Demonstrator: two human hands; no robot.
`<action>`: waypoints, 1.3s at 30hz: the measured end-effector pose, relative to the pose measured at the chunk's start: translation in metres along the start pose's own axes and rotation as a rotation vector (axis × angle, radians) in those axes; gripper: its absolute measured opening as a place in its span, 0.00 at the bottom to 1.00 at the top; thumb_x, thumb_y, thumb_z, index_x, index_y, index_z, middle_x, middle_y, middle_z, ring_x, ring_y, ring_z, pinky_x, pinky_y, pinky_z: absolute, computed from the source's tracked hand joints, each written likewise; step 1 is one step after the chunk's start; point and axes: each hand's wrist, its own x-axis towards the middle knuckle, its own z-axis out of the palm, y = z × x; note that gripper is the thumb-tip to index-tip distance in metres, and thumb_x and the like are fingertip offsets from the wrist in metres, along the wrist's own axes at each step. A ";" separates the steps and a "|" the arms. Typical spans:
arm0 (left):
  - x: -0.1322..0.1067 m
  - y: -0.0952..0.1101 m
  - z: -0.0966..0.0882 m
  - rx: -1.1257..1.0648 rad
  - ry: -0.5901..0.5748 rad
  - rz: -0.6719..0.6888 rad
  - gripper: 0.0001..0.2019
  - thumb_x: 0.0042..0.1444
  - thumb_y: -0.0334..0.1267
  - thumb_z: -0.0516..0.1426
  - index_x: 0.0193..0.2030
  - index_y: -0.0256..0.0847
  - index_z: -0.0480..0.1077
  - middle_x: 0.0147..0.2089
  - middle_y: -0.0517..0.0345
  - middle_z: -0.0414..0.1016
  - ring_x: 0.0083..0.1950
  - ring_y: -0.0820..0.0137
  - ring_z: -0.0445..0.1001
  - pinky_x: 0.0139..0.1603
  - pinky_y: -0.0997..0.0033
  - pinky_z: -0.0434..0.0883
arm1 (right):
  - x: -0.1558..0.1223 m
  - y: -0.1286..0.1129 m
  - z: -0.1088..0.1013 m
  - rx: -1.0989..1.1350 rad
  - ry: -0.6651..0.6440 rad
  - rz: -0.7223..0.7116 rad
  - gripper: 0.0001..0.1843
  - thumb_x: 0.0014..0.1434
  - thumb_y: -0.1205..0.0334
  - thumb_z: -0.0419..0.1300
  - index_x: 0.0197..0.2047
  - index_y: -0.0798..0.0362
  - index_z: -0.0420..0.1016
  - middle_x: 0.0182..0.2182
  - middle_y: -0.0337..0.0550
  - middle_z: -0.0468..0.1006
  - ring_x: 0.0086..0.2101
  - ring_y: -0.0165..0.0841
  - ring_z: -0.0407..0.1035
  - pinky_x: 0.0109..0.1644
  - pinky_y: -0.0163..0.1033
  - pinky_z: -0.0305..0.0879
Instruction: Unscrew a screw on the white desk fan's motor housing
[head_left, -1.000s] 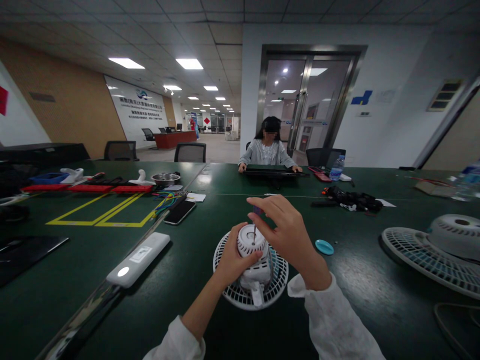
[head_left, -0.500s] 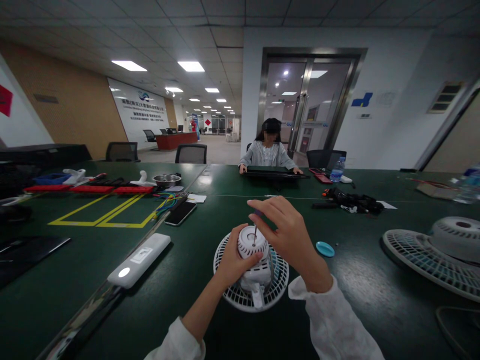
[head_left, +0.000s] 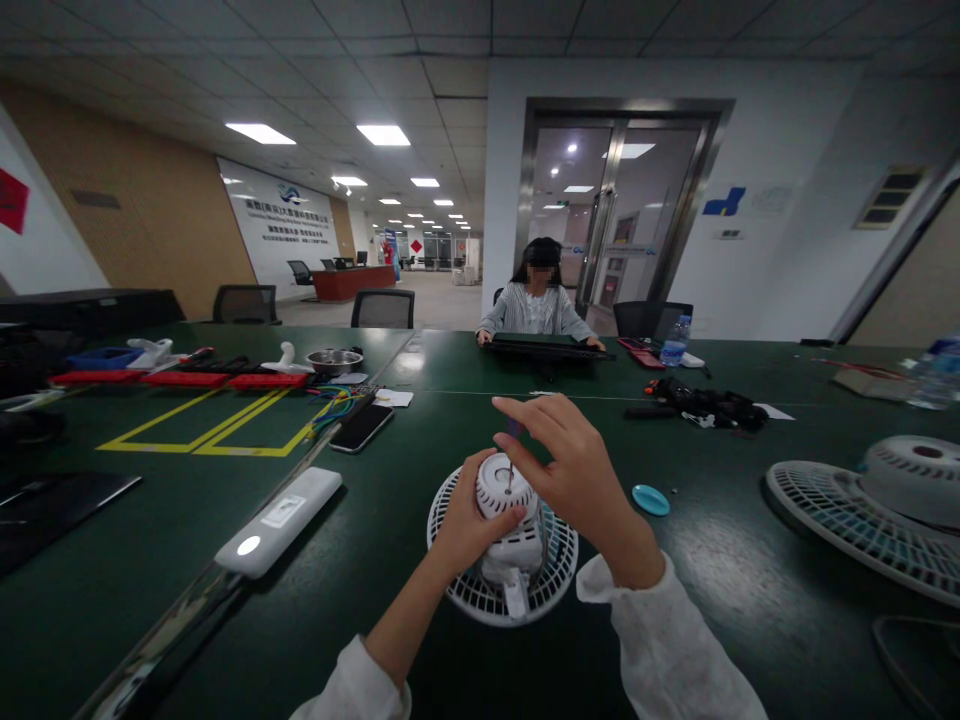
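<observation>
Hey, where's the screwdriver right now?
In the head view, just below and right of centre, the screwdriver stands nearly upright in the right hand, its tip at the white fan housing that the left hand holds.

White wall sign (head_left: pixel 276 215), “大数据科技有限公司”, smaller lettering (head_left: pixel 297 237) blurred

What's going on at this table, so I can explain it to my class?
A person's left hand grips the rounded motor housing of a white fan, which lies grille-down on the green table. The right hand holds what looks like a screwdriver upright, its tip at a hole in the housing. A small blue disc and another fan lie to the right. Across the table, someone else holds a dark flat panel.
</observation>
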 end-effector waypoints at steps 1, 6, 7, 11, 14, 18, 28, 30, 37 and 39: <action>0.000 0.000 0.000 0.007 0.000 -0.001 0.32 0.44 0.39 0.63 0.54 0.39 0.55 0.54 0.49 0.63 0.55 0.59 0.63 0.58 0.56 0.59 | 0.000 0.000 0.000 0.017 -0.001 -0.007 0.16 0.59 0.65 0.53 0.51 0.56 0.67 0.38 0.47 0.73 0.40 0.35 0.65 0.42 0.41 0.65; 0.001 0.001 0.000 -0.002 0.005 -0.014 0.32 0.43 0.38 0.63 0.55 0.39 0.55 0.54 0.49 0.63 0.56 0.58 0.64 0.58 0.56 0.59 | -0.001 0.000 0.000 0.022 0.028 -0.038 0.15 0.59 0.66 0.52 0.50 0.56 0.66 0.35 0.45 0.74 0.36 0.33 0.66 0.40 0.40 0.65; 0.001 0.001 0.000 -0.007 0.005 -0.012 0.32 0.43 0.38 0.63 0.55 0.39 0.55 0.54 0.49 0.63 0.56 0.58 0.64 0.58 0.56 0.59 | -0.001 0.000 0.000 0.002 0.031 -0.035 0.14 0.59 0.65 0.53 0.49 0.56 0.67 0.34 0.45 0.74 0.36 0.33 0.66 0.40 0.40 0.65; 0.001 0.001 0.001 -0.013 0.007 -0.002 0.31 0.43 0.38 0.62 0.54 0.39 0.56 0.53 0.49 0.64 0.55 0.58 0.64 0.57 0.55 0.59 | 0.000 -0.001 0.002 -0.049 0.017 -0.018 0.13 0.60 0.61 0.53 0.46 0.56 0.70 0.32 0.46 0.74 0.35 0.35 0.65 0.39 0.41 0.64; 0.001 0.001 0.001 -0.008 0.011 0.001 0.31 0.43 0.39 0.63 0.54 0.39 0.56 0.53 0.49 0.64 0.55 0.58 0.64 0.57 0.56 0.59 | 0.000 -0.001 0.000 -0.004 0.017 -0.020 0.15 0.60 0.64 0.51 0.50 0.57 0.68 0.36 0.47 0.74 0.38 0.35 0.65 0.42 0.41 0.65; 0.002 0.002 0.001 -0.008 0.004 0.006 0.32 0.43 0.39 0.62 0.54 0.39 0.55 0.54 0.49 0.62 0.56 0.59 0.63 0.57 0.57 0.59 | -0.001 -0.001 -0.002 0.055 0.008 -0.055 0.19 0.59 0.70 0.50 0.54 0.58 0.63 0.37 0.46 0.74 0.39 0.32 0.66 0.43 0.39 0.65; 0.001 0.001 0.001 -0.011 0.005 0.008 0.31 0.44 0.39 0.62 0.54 0.39 0.56 0.53 0.50 0.63 0.55 0.60 0.63 0.57 0.58 0.59 | 0.001 -0.001 0.002 -0.026 0.001 -0.023 0.15 0.61 0.64 0.50 0.50 0.56 0.67 0.37 0.47 0.74 0.39 0.35 0.65 0.43 0.43 0.65; 0.001 0.002 0.001 -0.011 0.005 0.007 0.31 0.43 0.39 0.62 0.54 0.40 0.56 0.53 0.50 0.63 0.56 0.59 0.63 0.58 0.59 0.58 | 0.000 -0.002 0.001 0.033 -0.020 -0.029 0.18 0.61 0.67 0.48 0.54 0.56 0.63 0.40 0.47 0.74 0.41 0.34 0.65 0.45 0.42 0.65; 0.002 0.001 0.001 -0.009 0.008 0.002 0.31 0.43 0.39 0.62 0.54 0.40 0.55 0.53 0.50 0.62 0.56 0.60 0.62 0.58 0.58 0.58 | -0.001 0.000 0.004 -0.057 0.021 -0.022 0.15 0.60 0.64 0.51 0.51 0.56 0.65 0.36 0.46 0.74 0.36 0.34 0.65 0.41 0.42 0.65; 0.001 0.000 0.002 -0.014 0.009 0.004 0.31 0.43 0.38 0.62 0.54 0.40 0.55 0.53 0.50 0.63 0.55 0.60 0.63 0.58 0.58 0.58 | -0.001 0.000 0.005 -0.081 0.023 -0.028 0.13 0.60 0.62 0.52 0.47 0.55 0.68 0.35 0.46 0.74 0.36 0.35 0.65 0.42 0.43 0.64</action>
